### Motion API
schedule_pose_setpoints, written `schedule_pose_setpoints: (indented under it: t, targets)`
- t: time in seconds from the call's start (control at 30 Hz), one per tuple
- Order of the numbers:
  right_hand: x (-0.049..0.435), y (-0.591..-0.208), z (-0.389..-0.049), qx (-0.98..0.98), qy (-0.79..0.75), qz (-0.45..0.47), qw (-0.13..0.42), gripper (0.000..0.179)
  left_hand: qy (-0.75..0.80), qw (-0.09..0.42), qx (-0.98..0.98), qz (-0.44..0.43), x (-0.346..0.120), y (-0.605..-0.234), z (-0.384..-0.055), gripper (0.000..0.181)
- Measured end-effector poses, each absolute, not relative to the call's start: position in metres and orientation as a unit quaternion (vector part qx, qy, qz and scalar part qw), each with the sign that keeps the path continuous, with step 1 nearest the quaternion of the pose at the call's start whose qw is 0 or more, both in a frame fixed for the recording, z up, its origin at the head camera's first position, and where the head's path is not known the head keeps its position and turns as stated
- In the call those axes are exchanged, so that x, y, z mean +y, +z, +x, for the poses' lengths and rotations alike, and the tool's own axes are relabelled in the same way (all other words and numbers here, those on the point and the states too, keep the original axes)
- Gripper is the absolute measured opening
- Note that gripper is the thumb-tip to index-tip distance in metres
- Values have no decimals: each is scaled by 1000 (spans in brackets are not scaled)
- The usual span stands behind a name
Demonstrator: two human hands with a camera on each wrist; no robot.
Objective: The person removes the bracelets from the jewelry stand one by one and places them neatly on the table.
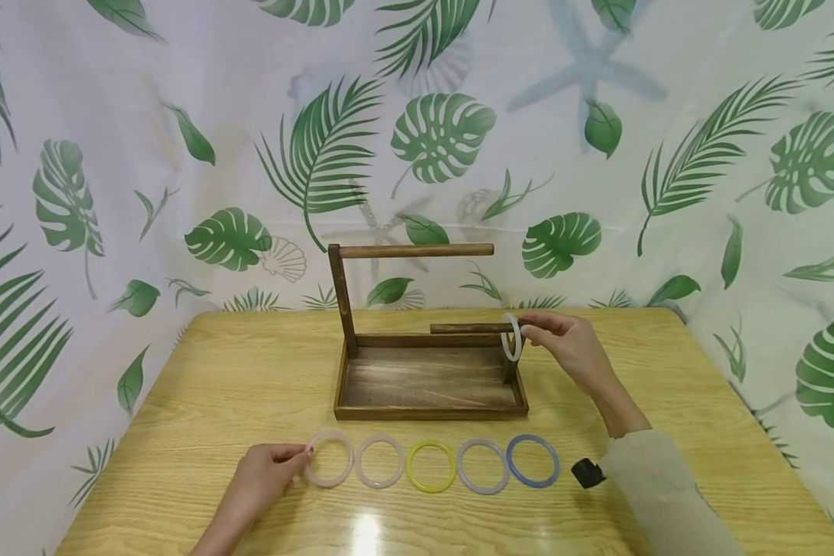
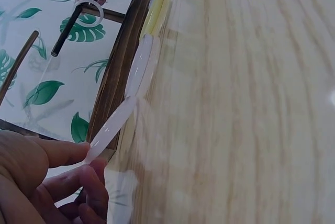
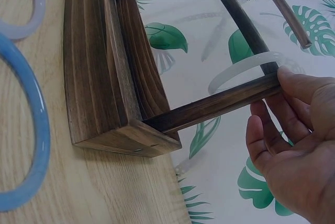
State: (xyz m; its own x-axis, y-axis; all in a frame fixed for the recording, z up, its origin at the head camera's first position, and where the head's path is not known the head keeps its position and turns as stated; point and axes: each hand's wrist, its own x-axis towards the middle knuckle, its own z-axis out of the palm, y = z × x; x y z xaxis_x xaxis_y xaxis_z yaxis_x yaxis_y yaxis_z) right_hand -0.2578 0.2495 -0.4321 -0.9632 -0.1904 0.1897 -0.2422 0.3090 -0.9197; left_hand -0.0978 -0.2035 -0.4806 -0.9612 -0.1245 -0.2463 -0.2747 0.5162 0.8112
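At the left end of a row of bangles, my left hand (image 1: pixel 267 471) pinches a pale pink bangle (image 1: pixel 330 485) by its left edge. In the left wrist view this bangle (image 2: pixel 112 127) is tipped up from the tabletop between thumb and finger. My right hand (image 1: pixel 573 347) holds a white bangle (image 1: pixel 506 347) near the post end of the lower bar (image 1: pixel 466 329) of a dark wooden stand (image 1: pixel 431 413). The bar passes through that bangle. In the right wrist view, the thumb covers part of the white bangle (image 3: pixel 235 72) beside the post's top (image 3: pixel 225 101).
Right of the left hand lie another pale pink bangle (image 1: pixel 380 485), a yellow bangle (image 1: pixel 431 489), a lavender bangle (image 1: pixel 483 490) and a blue bangle (image 1: pixel 533 483). The stand's upper bar (image 1: pixel 417 251) reaches right from a tall post. A leaf-print cloth (image 1: pixel 445 208) hangs behind the wooden table (image 1: pixel 236 371).
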Motion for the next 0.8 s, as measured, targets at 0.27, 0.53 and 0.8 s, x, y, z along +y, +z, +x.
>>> schedule_pose_setpoints:
  t: [0.27, 0.53, 0.8]
  targets:
    - [249, -431, -258, -815, 565, 129, 21, 40, 461, 85, 876, -111, -204, -481, -97, 33]
    - [249, -430, -257, -816, 564, 128, 19, 41, 438, 74, 890, -106, -205, -485, -97, 32]
    - [249, -430, -256, -815, 564, 130, 20, 41, 416, 76, 901, -100, -203, -483, -97, 32]
